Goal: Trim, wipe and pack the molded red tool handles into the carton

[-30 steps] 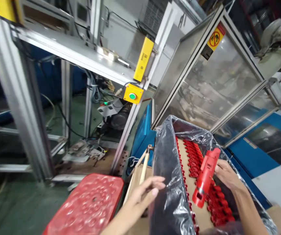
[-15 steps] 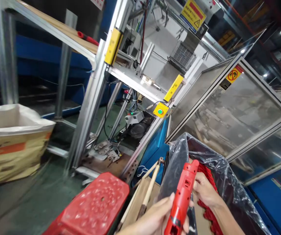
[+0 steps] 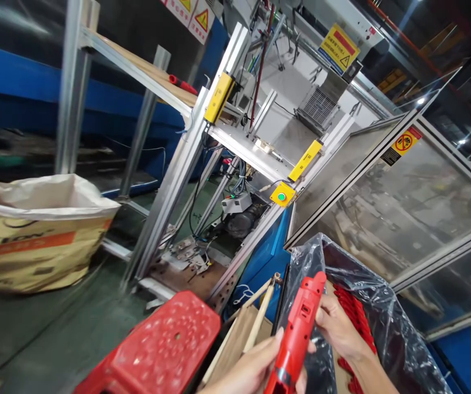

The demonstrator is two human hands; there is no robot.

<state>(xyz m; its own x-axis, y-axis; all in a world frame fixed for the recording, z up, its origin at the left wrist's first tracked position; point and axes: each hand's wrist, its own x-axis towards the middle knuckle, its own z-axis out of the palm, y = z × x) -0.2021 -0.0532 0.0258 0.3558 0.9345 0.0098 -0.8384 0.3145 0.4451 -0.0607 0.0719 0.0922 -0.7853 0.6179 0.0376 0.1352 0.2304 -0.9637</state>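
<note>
A long red plastic part (image 3: 298,328) stands tilted at the bottom centre, held at both ends. My left hand (image 3: 255,369) wraps round its lower end, fingers curled. My right hand (image 3: 336,328) grips its upper half from the right. Just behind the hands is a box lined with a clear plastic bag (image 3: 377,306), holding several rows of the same red parts (image 3: 352,312).
A red plastic stool (image 3: 159,350) stands at the lower left beside wooden sticks (image 3: 255,320). An aluminium machine frame (image 3: 178,164) with a yellow button box (image 3: 283,195) and a clear guard panel (image 3: 407,213) rises ahead. A lined carton (image 3: 34,235) sits on the floor at left.
The view swung left and up. The red part was lifted out of the bag with my right hand, and my left hand came over and closed on its lower end.
</note>
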